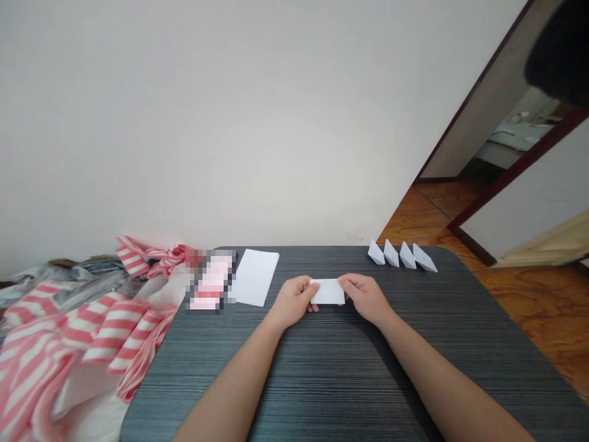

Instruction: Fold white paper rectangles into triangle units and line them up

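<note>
A small white rectangle of folded paper [327,291] is held between my two hands, just above the dark table. My left hand [293,301] pinches its left end, thumb on top and fingers underneath. At the right end, my right hand [367,297] grips the paper in the same way, its fingers mostly hidden. Several folded white paper boats [392,253] stand in a row near the table's far right edge. To the left of my hands lies a stack of white paper sheets [256,276].
The dark wood-grain table [322,380] has rounded corners and meets a white wall [276,123]. A blurred-out pinkish object [212,279] lies left of the paper stack. Red-and-white striped cloth [115,325] is heaped beside the table. Wooden floor [529,294] and a doorway are at right.
</note>
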`<state>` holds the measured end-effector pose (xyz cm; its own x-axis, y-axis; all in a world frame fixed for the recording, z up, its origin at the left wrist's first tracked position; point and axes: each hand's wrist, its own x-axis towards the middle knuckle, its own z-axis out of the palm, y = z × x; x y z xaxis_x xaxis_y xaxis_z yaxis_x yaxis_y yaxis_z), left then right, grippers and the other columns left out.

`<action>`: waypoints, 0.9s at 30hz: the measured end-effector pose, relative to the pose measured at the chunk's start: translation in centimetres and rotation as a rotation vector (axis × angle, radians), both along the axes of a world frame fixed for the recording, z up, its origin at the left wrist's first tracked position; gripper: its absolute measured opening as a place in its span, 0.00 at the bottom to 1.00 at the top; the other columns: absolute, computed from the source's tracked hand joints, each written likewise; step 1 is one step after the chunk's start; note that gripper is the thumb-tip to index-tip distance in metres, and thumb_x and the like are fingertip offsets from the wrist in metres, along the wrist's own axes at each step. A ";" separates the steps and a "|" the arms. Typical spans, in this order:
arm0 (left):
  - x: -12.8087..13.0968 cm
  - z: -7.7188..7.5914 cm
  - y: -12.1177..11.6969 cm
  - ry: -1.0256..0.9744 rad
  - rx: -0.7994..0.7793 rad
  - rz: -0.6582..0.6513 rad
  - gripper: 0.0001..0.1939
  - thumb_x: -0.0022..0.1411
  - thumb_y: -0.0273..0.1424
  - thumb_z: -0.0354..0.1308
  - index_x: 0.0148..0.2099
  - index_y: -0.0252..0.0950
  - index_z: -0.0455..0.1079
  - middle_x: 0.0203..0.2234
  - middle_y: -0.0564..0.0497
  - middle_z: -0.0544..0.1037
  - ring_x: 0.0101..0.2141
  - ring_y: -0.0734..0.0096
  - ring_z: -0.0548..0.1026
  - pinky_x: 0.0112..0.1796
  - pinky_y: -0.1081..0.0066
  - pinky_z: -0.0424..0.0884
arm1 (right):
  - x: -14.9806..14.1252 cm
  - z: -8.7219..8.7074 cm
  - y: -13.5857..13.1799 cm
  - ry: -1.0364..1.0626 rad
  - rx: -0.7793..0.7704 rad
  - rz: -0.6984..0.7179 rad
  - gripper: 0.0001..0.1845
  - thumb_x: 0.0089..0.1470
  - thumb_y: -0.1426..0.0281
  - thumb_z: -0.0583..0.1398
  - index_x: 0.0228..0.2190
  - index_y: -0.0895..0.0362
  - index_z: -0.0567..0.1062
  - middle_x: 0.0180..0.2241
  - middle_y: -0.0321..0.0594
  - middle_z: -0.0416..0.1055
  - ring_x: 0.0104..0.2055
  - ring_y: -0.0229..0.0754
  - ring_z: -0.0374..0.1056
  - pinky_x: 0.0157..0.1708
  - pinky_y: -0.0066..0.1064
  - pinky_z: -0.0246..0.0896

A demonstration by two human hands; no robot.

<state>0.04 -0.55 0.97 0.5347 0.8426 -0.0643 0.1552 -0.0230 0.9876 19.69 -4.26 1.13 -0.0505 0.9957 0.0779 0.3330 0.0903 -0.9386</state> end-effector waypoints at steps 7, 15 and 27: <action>-0.2 -0.2 0.2 -0.036 -0.020 0.051 0.17 0.60 0.42 0.48 0.35 0.32 0.66 0.16 0.52 0.71 0.17 0.75 0.68 0.19 0.77 0.63 | -0.3 -0.2 -0.1 0.090 -0.140 0.126 0.15 0.56 0.63 0.52 0.23 0.59 0.69 0.17 0.35 0.69 0.18 0.35 0.65 0.19 0.25 0.58; 0.1 0.1 0.0 -0.086 -0.048 -0.008 0.17 0.59 0.41 0.50 0.38 0.30 0.65 0.17 0.52 0.71 0.17 0.77 0.68 0.19 0.78 0.62 | -0.4 0.5 -0.3 0.048 -0.072 0.128 0.19 0.57 0.63 0.51 0.21 0.60 0.70 0.18 0.37 0.69 0.17 0.33 0.63 0.18 0.23 0.55; -0.1 -0.7 0.5 -0.149 -0.083 0.053 0.17 0.61 0.41 0.47 0.38 0.30 0.64 0.18 0.51 0.71 0.18 0.76 0.69 0.19 0.78 0.62 | -0.5 -0.8 -0.3 0.248 -0.046 0.202 0.16 0.55 0.67 0.55 0.46 0.57 0.65 0.29 0.38 0.68 0.28 0.37 0.66 0.22 0.26 0.59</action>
